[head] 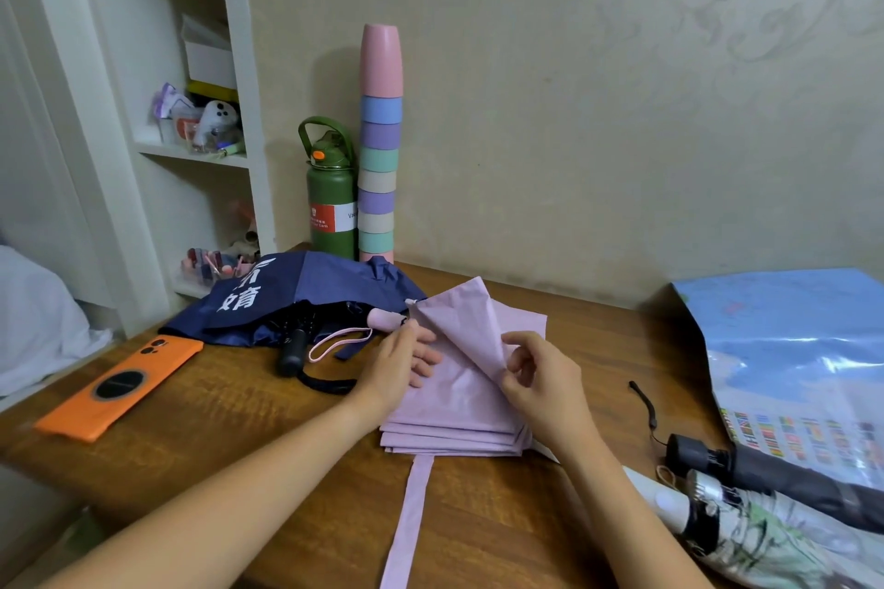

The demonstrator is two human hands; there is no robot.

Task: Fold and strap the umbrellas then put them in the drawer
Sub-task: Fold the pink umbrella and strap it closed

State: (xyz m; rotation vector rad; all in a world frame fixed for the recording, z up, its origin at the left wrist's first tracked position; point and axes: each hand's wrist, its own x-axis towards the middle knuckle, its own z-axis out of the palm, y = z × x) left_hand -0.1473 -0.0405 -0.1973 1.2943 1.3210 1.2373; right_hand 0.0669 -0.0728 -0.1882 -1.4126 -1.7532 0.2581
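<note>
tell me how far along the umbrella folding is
Looks done: two umbrellas lie rolled at the right, a dark one and a floral one. In hand: the pink umbrella, panels half pleated, the right hand pinching a flap, the left hand resting on the fabric, its strap loose. Left: the navy umbrella still lies loose. No drawer in view.

wall (574, 110): beige, faint floral relief | desk (239, 421): brown wood grain, set against the wall | shelf unit (239, 62): white, at left, small clutter on its shelves | light: soft, even
</note>
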